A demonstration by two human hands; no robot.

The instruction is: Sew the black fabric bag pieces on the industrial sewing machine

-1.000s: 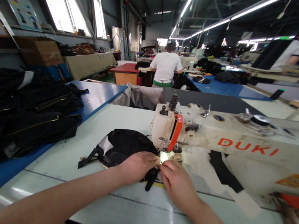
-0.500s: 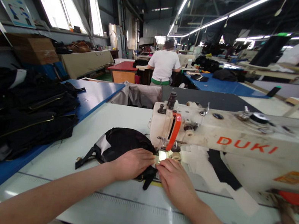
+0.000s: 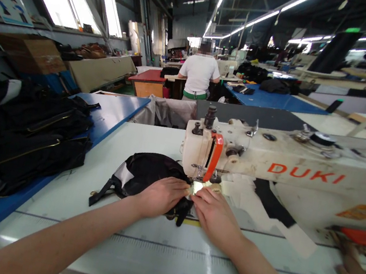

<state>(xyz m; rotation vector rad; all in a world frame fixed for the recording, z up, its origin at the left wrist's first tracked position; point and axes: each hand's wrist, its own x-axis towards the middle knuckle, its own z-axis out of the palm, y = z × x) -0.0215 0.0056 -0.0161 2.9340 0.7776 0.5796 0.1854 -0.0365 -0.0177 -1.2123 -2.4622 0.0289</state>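
Observation:
A black fabric bag (image 3: 151,169) with a pale patch and a strap lies on the sewing table, its right edge under the head of the sewing machine (image 3: 198,147). My left hand (image 3: 161,197) presses on the bag's near right side, fingers together and closed on the fabric just left of the needle area. Close on the other side, my right hand (image 3: 214,211) has its fingers closed at the bag's edge, fingertips almost meeting the left ones. A lamp lights the spot between them. The needle and the fabric under my fingertips are mostly hidden.
Black bags with gold zips (image 3: 20,136) are heaped on a blue table (image 3: 114,113) at left. White sheets and a black strip (image 3: 272,202) lie under the machine's arm. A ruler scale (image 3: 146,244) runs along the near table. A person (image 3: 199,74) sits ahead, back turned.
The view has shifted slightly. Both hands stay at the machine's needle area on the bag, with hardly any movement relative to it.

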